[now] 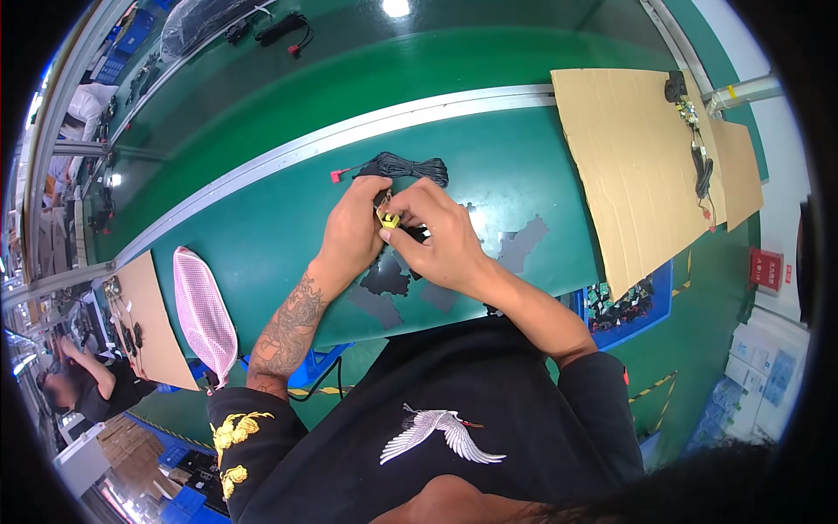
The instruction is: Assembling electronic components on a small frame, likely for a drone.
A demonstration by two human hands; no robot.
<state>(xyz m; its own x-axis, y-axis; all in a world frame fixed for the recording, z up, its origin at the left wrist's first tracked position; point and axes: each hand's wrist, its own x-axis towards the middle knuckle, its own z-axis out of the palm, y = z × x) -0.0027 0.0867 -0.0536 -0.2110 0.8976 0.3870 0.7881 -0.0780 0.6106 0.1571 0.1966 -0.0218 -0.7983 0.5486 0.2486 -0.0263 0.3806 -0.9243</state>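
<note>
A small yellow-and-black part (389, 219) is pinched between my two hands above the middle of the green table. My left hand (351, 229) closes on it from the left, its fingertips curled over the dark upper end. From the right, the bent fingers and thumb of my right hand (439, 234) grip the yellow end. Just beyond my fingertips lies a coiled black cable (410, 166) with a red connector (337, 176) on a short lead. Several flat dark pieces with notched edges, one of them a dark sheet (522, 244), lie beside and under my hands.
A cardboard sheet (624, 166) on the right bears a cable assembly (701, 166). Below it stands a blue bin (665, 297) of circuit boards. A pink mesh-covered object (203, 310) lies at the left edge, near another cardboard sheet (161, 341). A co-worker (87, 384) is at far left.
</note>
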